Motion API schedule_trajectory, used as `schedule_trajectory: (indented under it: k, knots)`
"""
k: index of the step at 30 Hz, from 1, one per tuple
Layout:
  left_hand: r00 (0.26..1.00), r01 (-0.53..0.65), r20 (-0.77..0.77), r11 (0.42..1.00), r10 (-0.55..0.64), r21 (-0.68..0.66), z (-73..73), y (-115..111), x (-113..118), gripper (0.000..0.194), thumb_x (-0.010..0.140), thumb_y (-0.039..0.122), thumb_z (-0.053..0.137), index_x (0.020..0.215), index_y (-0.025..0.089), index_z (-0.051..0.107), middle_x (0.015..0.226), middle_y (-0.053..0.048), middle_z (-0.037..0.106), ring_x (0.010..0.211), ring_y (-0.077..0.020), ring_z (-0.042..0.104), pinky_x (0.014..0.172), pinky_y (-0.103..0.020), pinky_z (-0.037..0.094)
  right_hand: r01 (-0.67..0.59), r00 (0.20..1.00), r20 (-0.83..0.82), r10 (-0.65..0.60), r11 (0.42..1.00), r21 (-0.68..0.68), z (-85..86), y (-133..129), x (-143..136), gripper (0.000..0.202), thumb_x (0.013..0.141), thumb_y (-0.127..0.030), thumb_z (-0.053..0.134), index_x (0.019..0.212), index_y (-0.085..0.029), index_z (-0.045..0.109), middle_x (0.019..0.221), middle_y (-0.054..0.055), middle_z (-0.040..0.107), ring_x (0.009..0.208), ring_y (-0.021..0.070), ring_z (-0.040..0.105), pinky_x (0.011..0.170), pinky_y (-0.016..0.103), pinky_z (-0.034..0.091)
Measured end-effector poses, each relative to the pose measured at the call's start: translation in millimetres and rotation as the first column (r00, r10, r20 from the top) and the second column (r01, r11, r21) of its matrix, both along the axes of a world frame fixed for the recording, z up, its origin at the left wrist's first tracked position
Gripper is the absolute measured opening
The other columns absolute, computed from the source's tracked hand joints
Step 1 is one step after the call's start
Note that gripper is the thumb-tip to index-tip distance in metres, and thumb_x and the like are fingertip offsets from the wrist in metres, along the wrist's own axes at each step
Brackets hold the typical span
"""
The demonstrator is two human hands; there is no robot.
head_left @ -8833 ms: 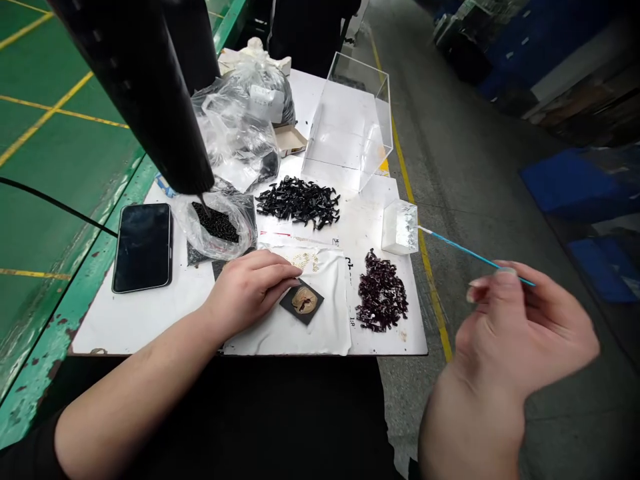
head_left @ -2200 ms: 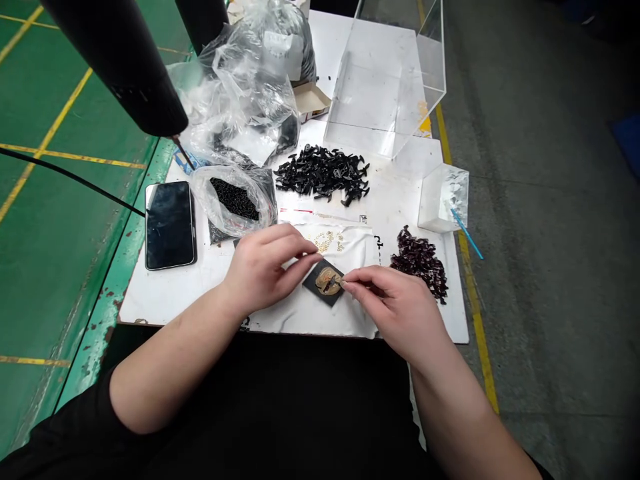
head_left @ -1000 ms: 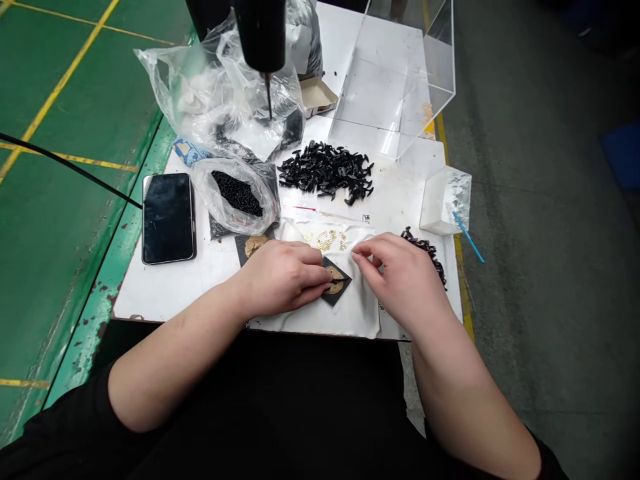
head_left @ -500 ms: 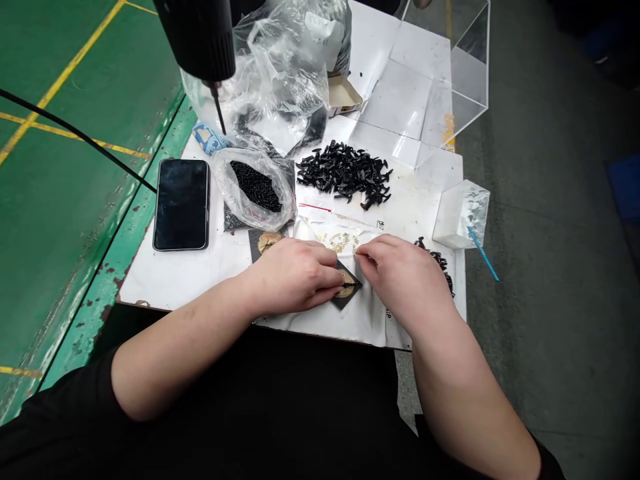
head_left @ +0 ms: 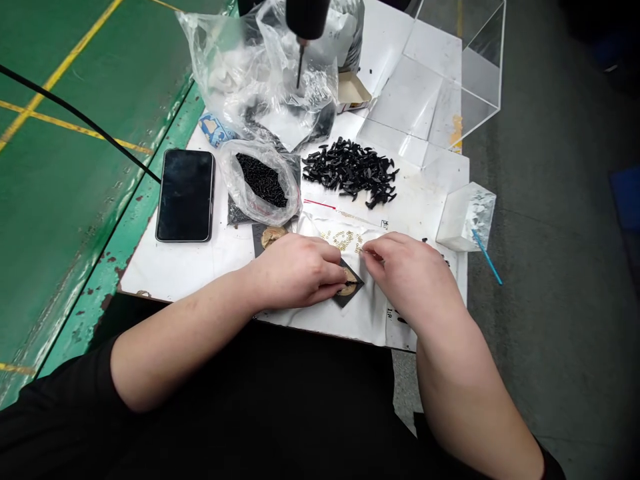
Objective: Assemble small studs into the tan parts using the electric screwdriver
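My left hand (head_left: 313,272) is closed, its fingertips pinching a small black part (head_left: 351,283) over a dark square pad (head_left: 344,299) with a round tan centre. Thumb and forefinger of my right hand (head_left: 407,273) are pressed together beside the small brass-coloured rings (head_left: 344,240), which lie scattered on white sheeting (head_left: 363,327). Whatever sits between those right fingertips is too small to make out. Partly behind my left hand lies a second dark pad with a tan disc (head_left: 273,235).
A powered screwdriver (head_left: 306,20) hangs over clear plastic bags (head_left: 220,60). Behind my hands are a bag of black screws (head_left: 260,180) and a heap of black parts (head_left: 353,167). A phone (head_left: 185,195) lies left; a clear box (head_left: 410,93) and white container (head_left: 465,217) stand right.
The hanging screwdriver has shifted right and up in view, and the whole view has moved slightly. Both hands keep nearly the same pinched poses. My right hand now covers more of the black parts beside it.
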State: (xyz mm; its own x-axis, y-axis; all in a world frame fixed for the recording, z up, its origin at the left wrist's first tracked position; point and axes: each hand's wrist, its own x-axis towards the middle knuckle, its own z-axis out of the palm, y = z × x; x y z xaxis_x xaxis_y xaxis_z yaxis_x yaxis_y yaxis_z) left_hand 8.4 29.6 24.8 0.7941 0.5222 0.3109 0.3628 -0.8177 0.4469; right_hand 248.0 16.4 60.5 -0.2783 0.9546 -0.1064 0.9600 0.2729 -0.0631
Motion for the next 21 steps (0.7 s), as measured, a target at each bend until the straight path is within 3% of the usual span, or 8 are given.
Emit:
schedule_trajectory:
  k: [11,21]
  knots:
    - [1.0,0.001,-0.014,1.0,0.0,0.017,-2.5,1,0,0.029,0.111,0.038,0.062,0.098,0.025,0.084,0.087,-0.002,0.073,0.078,-0.018,0.068,0.063,-0.036,0.039,-0.037,0.991,0.126,0.038,0.999,-0.007,3.4,1,-3,0.024,0.105,-0.022,0.061,0.096,-0.023,0.083,0.105,0.008,0.083,0.083,0.0237,0.071,0.067,0.04,0.036]
    - [1.0,0.0,-0.003,1.0,0.0,-0.007,-2.8,1,1,0.029,0.111,0.037,0.063,0.095,0.025,0.083,0.086,-0.003,0.073,0.078,-0.0178,0.068,0.063,-0.033,0.039,-0.016,1.0,0.015,0.016,1.0,0.019,-3.0,0,11,0.023,0.106,-0.024,0.062,0.098,-0.022,0.083,0.108,0.008,0.083,0.089,0.0238,0.073,0.072,0.038,0.043]
